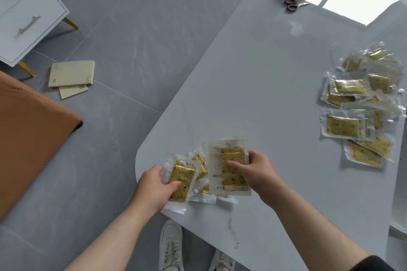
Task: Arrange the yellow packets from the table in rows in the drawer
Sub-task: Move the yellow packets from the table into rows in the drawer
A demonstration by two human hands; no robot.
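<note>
Your left hand [154, 185] grips one yellow packet [180, 180] at the near corner of the bench [264, 86], thumb across its face. Your right hand [253, 171] pinches a second packet [231, 169], held flat just beside the first, with more packets fanned between them. A loose pile of packets [361, 105] lies well apart at the bench's right side. The drawer unit [24, 13] stands closed on the floor, far left.
</note>
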